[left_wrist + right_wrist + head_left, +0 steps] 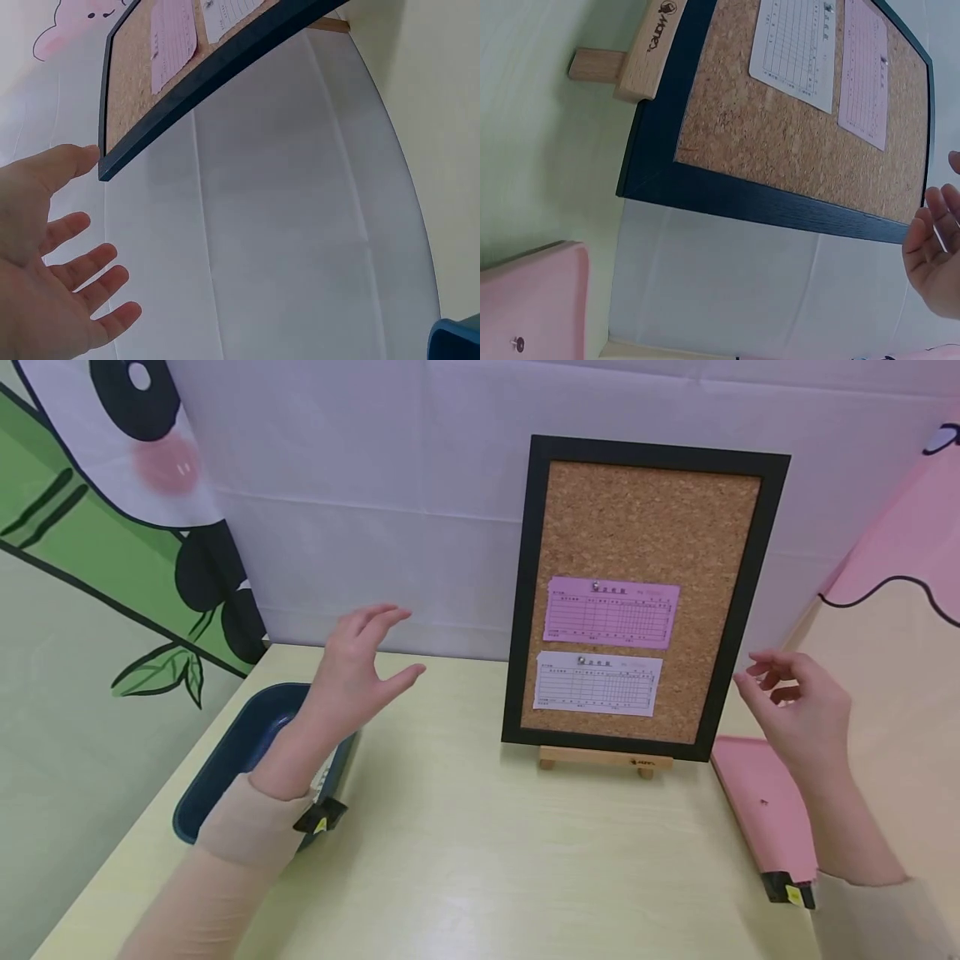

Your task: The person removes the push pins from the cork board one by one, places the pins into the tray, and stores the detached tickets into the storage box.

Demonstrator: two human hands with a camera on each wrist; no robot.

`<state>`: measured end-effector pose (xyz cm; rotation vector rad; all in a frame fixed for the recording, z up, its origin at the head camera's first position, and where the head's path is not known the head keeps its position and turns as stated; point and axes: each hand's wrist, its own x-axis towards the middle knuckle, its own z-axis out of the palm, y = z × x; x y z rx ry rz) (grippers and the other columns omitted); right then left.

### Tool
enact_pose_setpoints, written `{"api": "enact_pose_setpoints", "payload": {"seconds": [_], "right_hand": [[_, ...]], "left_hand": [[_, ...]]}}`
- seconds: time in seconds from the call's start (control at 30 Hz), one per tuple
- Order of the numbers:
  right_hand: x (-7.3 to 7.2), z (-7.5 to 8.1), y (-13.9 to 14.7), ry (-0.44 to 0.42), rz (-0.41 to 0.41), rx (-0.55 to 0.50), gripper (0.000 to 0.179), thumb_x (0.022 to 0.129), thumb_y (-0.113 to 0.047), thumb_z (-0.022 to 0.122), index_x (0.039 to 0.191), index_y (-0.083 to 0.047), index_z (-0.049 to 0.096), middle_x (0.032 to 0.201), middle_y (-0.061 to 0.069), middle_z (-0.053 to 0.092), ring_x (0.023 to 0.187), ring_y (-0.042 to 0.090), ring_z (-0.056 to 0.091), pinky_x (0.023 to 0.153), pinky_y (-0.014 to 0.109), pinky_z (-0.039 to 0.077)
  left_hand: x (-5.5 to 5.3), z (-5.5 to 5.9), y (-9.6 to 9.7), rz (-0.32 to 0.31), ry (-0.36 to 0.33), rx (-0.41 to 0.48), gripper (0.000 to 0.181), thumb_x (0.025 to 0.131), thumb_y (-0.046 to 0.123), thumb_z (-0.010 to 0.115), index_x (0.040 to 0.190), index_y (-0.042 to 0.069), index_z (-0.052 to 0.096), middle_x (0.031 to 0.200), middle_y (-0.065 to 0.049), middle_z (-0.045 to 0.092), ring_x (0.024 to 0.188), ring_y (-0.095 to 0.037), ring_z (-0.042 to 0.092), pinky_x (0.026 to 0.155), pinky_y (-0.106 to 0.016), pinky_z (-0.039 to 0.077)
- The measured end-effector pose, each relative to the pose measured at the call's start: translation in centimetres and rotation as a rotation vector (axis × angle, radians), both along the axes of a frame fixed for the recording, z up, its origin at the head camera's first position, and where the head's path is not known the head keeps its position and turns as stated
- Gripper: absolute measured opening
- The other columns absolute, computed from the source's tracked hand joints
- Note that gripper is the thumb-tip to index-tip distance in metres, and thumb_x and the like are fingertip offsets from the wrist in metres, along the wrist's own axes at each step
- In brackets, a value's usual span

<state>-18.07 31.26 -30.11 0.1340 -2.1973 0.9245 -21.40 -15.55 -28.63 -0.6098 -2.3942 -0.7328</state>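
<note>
A pale bench (450, 860) bore the lot. Toward its back stood the black-framed corkboard (637, 527); a blue tray (232, 743) lay on the left, a pink tray (757, 839) on the right. The left hand (358, 664) hung released, fingers spread, well apart from the frame. The right hand (806, 714), loosely curved and released, was just beside the frame's right edge (touching or not, I couldn't tell). A wooden stand (603, 758) showed underneath. A pink slip (611, 622) hung above a white slip (597, 693), each with a pushpin (596, 586) near its top.

1 pink gridded slip (611, 617), 1 white slip (597, 687), speckled brown corkboard (652, 527)
</note>
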Motion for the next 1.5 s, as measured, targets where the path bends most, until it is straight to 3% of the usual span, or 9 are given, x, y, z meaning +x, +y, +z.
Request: {"api": "enact_pose_setpoints", "payload": {"seconds": [0.23,0.63,0.97,1.2,1.5], "right_hand": [[-0.8,0.5,-1.4,0.05,0.038,-0.008,0.032,0.08,-0.006,0.074,0.111,-0.003,0.066,0.085,-0.023,0.056,0.076,0.0,0.05,0.065,0.009,0.039],[-2.9,1.2,-4.0,0.135,0.105,-0.008,0.034,0.08,-0.005,0.073,0.113,-0.001,0.063,0.088,-0.01,0.057,0.077,0.003,0.051,0.068,0.009,0.042],[-5.2,1.3,-6.0,0.179,0.177,0.0,0.032,0.081,-0.003,0.071,0.111,0.001,0.062,0.091,0.013,0.064,0.075,0.005,0.051,0.065,0.008,0.041],[-5.9,1.8,-7.9,0.154,0.169,-0.035,0.033,0.084,-0.005,0.069,0.116,0.001,0.061,0.094,0.016,0.064,0.078,0.013,0.052,0.067,0.01,0.042],[-8.6,1.1,-8.8,0.081,0.187,-0.022,0.034,0.087,-0.02,0.067,0.119,-0.009,0.061,0.095,0.007,0.063,0.082,0.012,0.053,0.069,0.019,0.045]], "left_hand": [[-0.3,-0.1,1.6,-0.036,0.039,0.069,0.068,0.076,0.02,0.08,0.134,0.01,0.048,0.137,-0.012,0.044,0.129,-0.032,0.034,0.104,-0.049,0.032],[-1.3,-1.2,4.4,-0.054,-0.004,0.129,0.072,0.077,0.025,0.079,0.138,0.015,0.043,0.143,-0.008,0.036,0.134,-0.027,0.029,0.103,-0.048,0.036],[-2.5,-2.4,7.1,-0.124,-0.052,0.159,0.075,0.077,0.028,0.078,0.14,0.018,0.038,0.148,-0.007,0.03,0.137,-0.025,0.024,0.103,-0.049,0.036],[-3.2,-2.8,8.8,-0.169,-0.066,0.159,0.076,0.078,0.03,0.077,0.141,0.019,0.037,0.149,-0.007,0.027,0.138,-0.024,0.022,0.105,-0.049,0.033],[-4.3,-2.9,11.3,-0.188,-0.099,0.133,0.077,0.079,0.031,0.076,0.143,0.022,0.033,0.151,-0.009,0.021,0.139,-0.027,0.021,0.107,-0.051,0.03]]}}
